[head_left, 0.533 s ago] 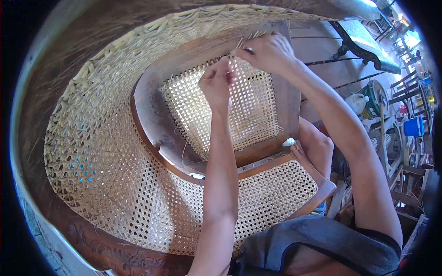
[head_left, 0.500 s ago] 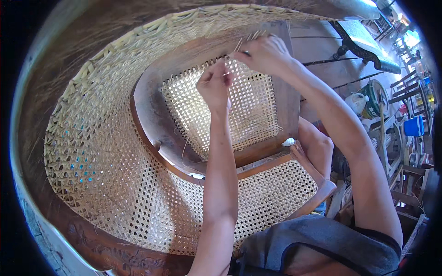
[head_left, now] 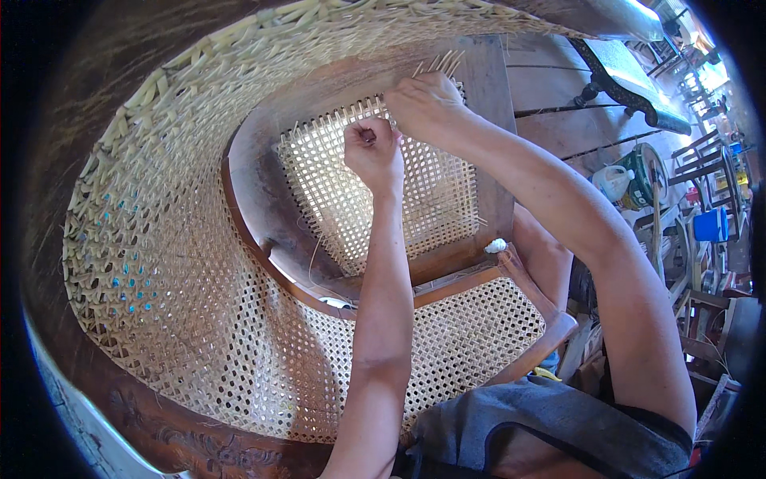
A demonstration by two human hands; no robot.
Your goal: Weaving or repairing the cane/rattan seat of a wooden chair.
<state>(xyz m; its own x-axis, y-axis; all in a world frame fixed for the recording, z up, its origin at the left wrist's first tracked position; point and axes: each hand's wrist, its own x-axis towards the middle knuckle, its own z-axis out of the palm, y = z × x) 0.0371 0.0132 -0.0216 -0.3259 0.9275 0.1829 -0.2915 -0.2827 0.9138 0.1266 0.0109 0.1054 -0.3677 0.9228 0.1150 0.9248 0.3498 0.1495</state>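
Observation:
A cane seat panel (head_left: 343,215) with an open square weave is set in the wooden seat frame (head_left: 499,152) before me. Over its upper part my left hand (head_left: 373,156) is closed, fingers curled toward the palm. Just right of it and a little farther away, my right hand (head_left: 427,105) is closed at the panel's far edge, knuckles up. Whatever either hand grips is too small or hidden to make out. Several thin cane ends (head_left: 447,62) stick up beyond the right hand, and short stubs line the far edge. A loose cane strand (head_left: 313,259) curls at the panel's left.
A tall curved cane backrest (head_left: 183,239) wraps around the left, with a carved wooden rim (head_left: 223,451) below. A woven side panel (head_left: 471,335) lies nearer me. To the right are a dark wooden bench (head_left: 630,88), a white jug (head_left: 613,182), a blue container (head_left: 710,225) and several chairs.
My right hand has moved left and slightly down, closer to the left hand. The left hand has turned, its fingers curling in. The view has shifted slightly.

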